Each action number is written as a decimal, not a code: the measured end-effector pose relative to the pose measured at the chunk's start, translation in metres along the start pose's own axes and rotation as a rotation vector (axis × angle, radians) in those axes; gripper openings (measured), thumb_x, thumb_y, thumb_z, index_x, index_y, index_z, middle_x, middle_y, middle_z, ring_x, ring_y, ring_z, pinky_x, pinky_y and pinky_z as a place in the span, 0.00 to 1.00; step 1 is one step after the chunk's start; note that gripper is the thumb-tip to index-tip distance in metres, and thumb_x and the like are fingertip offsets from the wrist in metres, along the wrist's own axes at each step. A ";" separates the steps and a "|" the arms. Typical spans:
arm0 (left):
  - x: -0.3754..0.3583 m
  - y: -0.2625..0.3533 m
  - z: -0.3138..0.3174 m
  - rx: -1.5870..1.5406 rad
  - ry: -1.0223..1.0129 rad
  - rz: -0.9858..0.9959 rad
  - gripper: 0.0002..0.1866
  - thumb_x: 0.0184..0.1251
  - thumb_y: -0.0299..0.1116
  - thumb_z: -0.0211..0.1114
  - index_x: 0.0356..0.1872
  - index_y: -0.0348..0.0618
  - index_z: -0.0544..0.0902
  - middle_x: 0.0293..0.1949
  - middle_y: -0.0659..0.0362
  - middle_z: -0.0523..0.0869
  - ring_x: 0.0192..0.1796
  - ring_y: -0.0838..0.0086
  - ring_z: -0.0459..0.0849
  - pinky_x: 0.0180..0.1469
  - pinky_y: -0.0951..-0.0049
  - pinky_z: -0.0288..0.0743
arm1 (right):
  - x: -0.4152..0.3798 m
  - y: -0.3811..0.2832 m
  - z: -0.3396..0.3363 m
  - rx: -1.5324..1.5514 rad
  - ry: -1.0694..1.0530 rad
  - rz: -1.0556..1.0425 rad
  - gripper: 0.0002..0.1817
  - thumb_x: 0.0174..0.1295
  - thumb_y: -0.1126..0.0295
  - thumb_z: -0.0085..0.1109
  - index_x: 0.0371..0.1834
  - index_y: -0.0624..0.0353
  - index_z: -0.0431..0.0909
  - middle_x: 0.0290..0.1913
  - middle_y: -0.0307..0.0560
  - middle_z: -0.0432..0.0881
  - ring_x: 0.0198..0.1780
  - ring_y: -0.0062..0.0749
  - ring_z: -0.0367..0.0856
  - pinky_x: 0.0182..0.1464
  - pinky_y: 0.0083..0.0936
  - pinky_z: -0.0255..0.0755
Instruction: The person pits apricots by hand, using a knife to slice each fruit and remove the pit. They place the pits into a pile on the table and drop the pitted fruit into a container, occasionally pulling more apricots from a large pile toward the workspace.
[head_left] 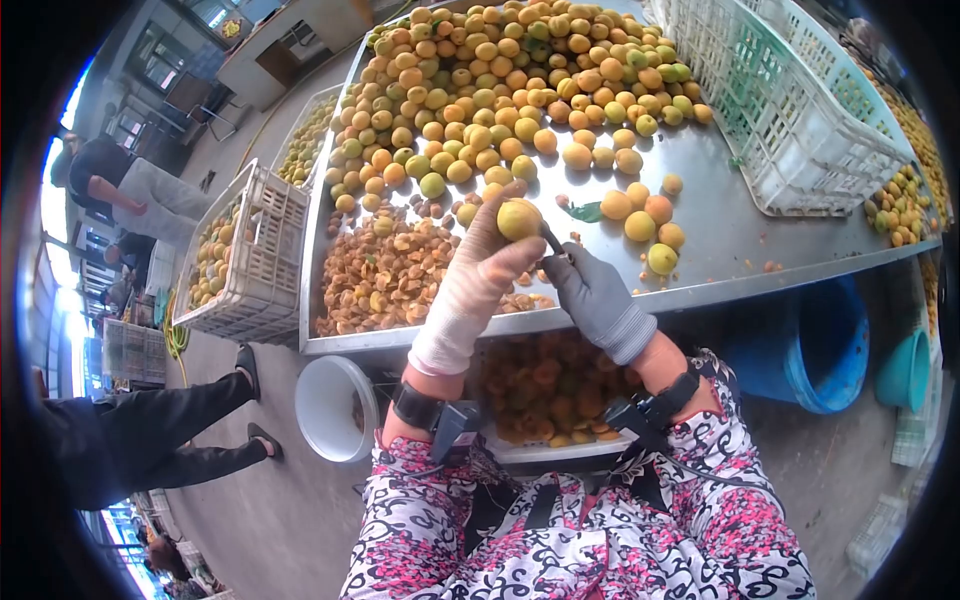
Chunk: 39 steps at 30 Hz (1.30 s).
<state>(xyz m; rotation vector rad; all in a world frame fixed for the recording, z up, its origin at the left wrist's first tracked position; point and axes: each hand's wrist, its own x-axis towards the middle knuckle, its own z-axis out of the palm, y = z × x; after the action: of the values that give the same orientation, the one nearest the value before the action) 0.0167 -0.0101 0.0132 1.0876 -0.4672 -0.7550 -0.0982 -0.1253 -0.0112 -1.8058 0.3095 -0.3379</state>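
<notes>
My left hand (pixel 478 262), in a pale stained glove, holds a yellow-green apricot (pixel 518 219) above the metal table. My right hand (pixel 597 298), in a grey glove, is closed on a small dark tool (pixel 551 240) whose tip meets the apricot's right side. The tool's exact kind is hard to make out. Beyond my hands lies a large heap of whole apricots (pixel 480 90). Left of them is a pile of small brown pieces (pixel 385 275) that look like apricot stones. Below the table edge, in front of my body, a container holds orange apricot pieces (pixel 545 390).
A white plastic crate (pixel 790 120) stands on the table (pixel 720 230) at right. Another crate (pixel 262 285) of apricots is at left. A white bucket (pixel 335 410), a blue tub (pixel 825 350) and a teal bucket (pixel 905 370) flank me. People (pixel 130 440) stand at left.
</notes>
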 end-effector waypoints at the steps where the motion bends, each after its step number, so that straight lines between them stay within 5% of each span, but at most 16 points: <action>1: -0.002 0.004 0.000 0.069 -0.042 0.004 0.27 0.62 0.31 0.64 0.61 0.34 0.69 0.47 0.58 0.78 0.52 0.72 0.77 0.58 0.73 0.69 | 0.001 -0.003 -0.005 0.001 -0.049 0.078 0.18 0.71 0.56 0.46 0.43 0.62 0.73 0.31 0.58 0.81 0.37 0.52 0.82 0.35 0.36 0.72; 5: -0.006 0.001 0.009 0.061 -0.008 0.050 0.26 0.62 0.31 0.64 0.61 0.37 0.69 0.46 0.57 0.80 0.47 0.72 0.80 0.54 0.73 0.72 | -0.003 0.002 0.008 0.066 -0.058 0.043 0.18 0.71 0.56 0.45 0.47 0.61 0.73 0.33 0.58 0.82 0.37 0.52 0.83 0.36 0.36 0.73; 7: -0.001 -0.017 0.014 -0.141 0.048 0.085 0.22 0.64 0.40 0.65 0.53 0.37 0.73 0.37 0.54 0.84 0.40 0.68 0.84 0.49 0.70 0.77 | -0.005 0.002 0.024 0.145 0.148 -0.073 0.19 0.71 0.58 0.46 0.48 0.65 0.73 0.20 0.43 0.73 0.23 0.23 0.70 0.27 0.24 0.67; 8: 0.000 -0.031 0.016 -0.315 0.170 -0.084 0.23 0.64 0.48 0.64 0.47 0.39 0.75 0.34 0.53 0.85 0.39 0.67 0.84 0.48 0.67 0.77 | -0.005 0.006 0.030 0.146 0.147 -0.073 0.19 0.71 0.58 0.46 0.48 0.65 0.73 0.20 0.43 0.73 0.23 0.23 0.70 0.27 0.24 0.67; 11: -0.004 -0.026 0.030 -0.362 0.301 -0.120 0.24 0.63 0.52 0.64 0.44 0.40 0.76 0.38 0.52 0.84 0.39 0.67 0.84 0.49 0.66 0.77 | -0.003 0.011 0.039 0.097 0.220 -0.092 0.17 0.71 0.59 0.47 0.48 0.63 0.73 0.20 0.49 0.74 0.23 0.32 0.74 0.28 0.28 0.68; 15: 0.002 -0.022 0.011 -0.162 0.153 -0.034 0.29 0.63 0.54 0.64 0.52 0.38 0.75 0.43 0.58 0.82 0.42 0.74 0.80 0.50 0.71 0.73 | -0.004 0.004 0.020 0.017 0.146 -0.052 0.17 0.71 0.59 0.47 0.46 0.63 0.74 0.18 0.48 0.72 0.21 0.31 0.74 0.27 0.29 0.67; 17: 0.006 -0.026 0.003 -0.026 0.130 0.006 0.33 0.63 0.52 0.65 0.60 0.37 0.71 0.41 0.65 0.80 0.45 0.80 0.75 0.49 0.77 0.71 | -0.004 0.004 0.013 0.002 0.054 0.031 0.16 0.70 0.58 0.48 0.43 0.61 0.73 0.30 0.59 0.81 0.37 0.58 0.80 0.35 0.39 0.72; 24: 0.005 -0.023 0.005 -0.056 0.142 0.153 0.29 0.65 0.49 0.63 0.58 0.37 0.71 0.40 0.62 0.80 0.45 0.78 0.78 0.47 0.77 0.74 | -0.005 0.008 0.017 0.016 0.018 0.010 0.16 0.70 0.57 0.48 0.46 0.60 0.72 0.29 0.60 0.80 0.35 0.59 0.80 0.34 0.42 0.71; 26: 0.000 -0.019 0.016 -0.165 0.186 0.029 0.25 0.66 0.48 0.63 0.53 0.37 0.73 0.37 0.58 0.81 0.42 0.75 0.80 0.45 0.74 0.76 | -0.006 0.016 0.029 -0.086 0.133 -0.026 0.19 0.70 0.55 0.46 0.52 0.58 0.70 0.31 0.61 0.81 0.37 0.59 0.80 0.36 0.45 0.72; 30: -0.002 -0.014 0.028 -0.271 0.274 -0.107 0.24 0.65 0.50 0.62 0.48 0.38 0.74 0.34 0.55 0.82 0.38 0.73 0.82 0.44 0.73 0.76 | -0.003 0.007 0.026 -0.222 0.042 0.110 0.21 0.70 0.54 0.44 0.57 0.57 0.67 0.36 0.62 0.81 0.41 0.59 0.80 0.40 0.47 0.72; 32: -0.001 -0.014 0.025 -0.159 0.291 -0.064 0.25 0.64 0.53 0.62 0.45 0.39 0.75 0.32 0.57 0.81 0.35 0.74 0.81 0.43 0.74 0.76 | -0.006 0.011 0.032 -0.219 0.124 -0.023 0.18 0.71 0.56 0.45 0.47 0.62 0.73 0.30 0.56 0.81 0.35 0.51 0.82 0.35 0.36 0.72; 39: 0.000 -0.022 0.021 -0.137 0.289 -0.058 0.22 0.65 0.51 0.61 0.44 0.40 0.76 0.30 0.59 0.80 0.34 0.76 0.79 0.41 0.76 0.74 | -0.009 0.010 0.038 0.195 0.104 0.078 0.18 0.71 0.58 0.45 0.45 0.64 0.74 0.22 0.42 0.74 0.25 0.21 0.71 0.30 0.24 0.69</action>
<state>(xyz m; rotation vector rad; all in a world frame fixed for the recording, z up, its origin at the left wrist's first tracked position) -0.0041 -0.0289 0.0013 1.0640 -0.1373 -0.6572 -0.0920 -0.0902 -0.0308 -1.5835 0.4046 -0.3940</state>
